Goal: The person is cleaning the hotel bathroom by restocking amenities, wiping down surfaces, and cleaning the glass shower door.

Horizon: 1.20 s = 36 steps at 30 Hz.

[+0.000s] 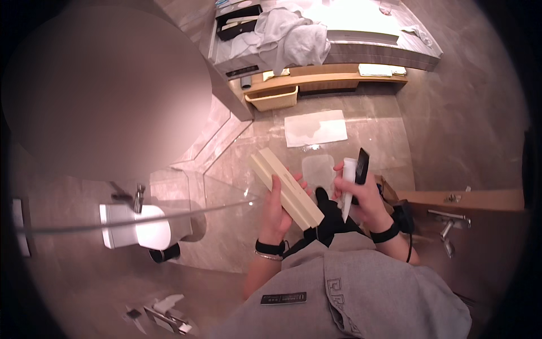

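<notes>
A long, narrow cream-coloured box (291,193) lies aslant in my left hand (275,212), with the thumb across its top and the fingers beneath its far side. My right hand (360,190) grips a white tapered tube (349,171) and a flat black object (362,163) side by side. What the black object is cannot be made out. The two hands are apart, in front of my body at waist height.
Crumpled white towels (292,38) and a black tray (238,23) lie on the washbasin counter. Below are a wooden shelf (326,80) and a wicker basket (273,99). A white mat (315,128) lies on the floor. At left are a toilet (152,226) and a glass panel; a door handle (446,224) is at right.
</notes>
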{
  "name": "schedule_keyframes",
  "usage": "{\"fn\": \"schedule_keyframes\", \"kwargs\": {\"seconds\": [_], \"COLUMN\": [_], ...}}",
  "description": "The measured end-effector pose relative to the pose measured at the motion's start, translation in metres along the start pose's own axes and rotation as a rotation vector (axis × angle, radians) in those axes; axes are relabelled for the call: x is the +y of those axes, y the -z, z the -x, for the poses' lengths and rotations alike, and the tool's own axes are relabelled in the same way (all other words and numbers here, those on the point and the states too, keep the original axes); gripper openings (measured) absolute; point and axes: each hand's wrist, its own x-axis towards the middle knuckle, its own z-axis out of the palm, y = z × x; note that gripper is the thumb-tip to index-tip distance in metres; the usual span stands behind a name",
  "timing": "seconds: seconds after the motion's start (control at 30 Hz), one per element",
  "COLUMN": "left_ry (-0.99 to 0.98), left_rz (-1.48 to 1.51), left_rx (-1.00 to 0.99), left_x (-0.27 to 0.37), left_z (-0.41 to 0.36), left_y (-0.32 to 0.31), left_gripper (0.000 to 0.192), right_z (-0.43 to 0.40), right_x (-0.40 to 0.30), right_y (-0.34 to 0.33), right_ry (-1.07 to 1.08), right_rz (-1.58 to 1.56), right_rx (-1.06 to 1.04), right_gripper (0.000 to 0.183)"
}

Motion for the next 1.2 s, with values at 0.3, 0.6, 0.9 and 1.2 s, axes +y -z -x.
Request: {"fn": "schedule_keyframes", "kwargs": {"seconds": [0.3,0.6,0.9,1.2], "left_ry": [-0.065,-0.102,-0.1,-0.096], "left_rz": [-0.113,0.089,0.064,0.058], "left_rx": [-0.042,0.02,0.04,0.21], "left_x": [0.094,0.173,0.255,0.323], "left_z": [-0.121,-0.232,-0.36,-0.426], "left_y": [-0.012,-0.022,-0.003,0.011], "left_gripper": [0.061,0.059,0.062,0.048], "right_z": [-0.2,-0.405,-0.61,-0.805], "right_x": [-0.05,-0.1,-0.082,0.003], "right_y": [0.01,-0.02,-0.083,-0.188], "right_ry": [-0.361,-0.422,-0.17,0.005], "right_rz": [-0.521,-0.151,0.511,0.808], "right_rx": [-0.229,-0.137,-0.252,-0.132], "right_gripper": [0.041,0.048,0.043,0.082]}}
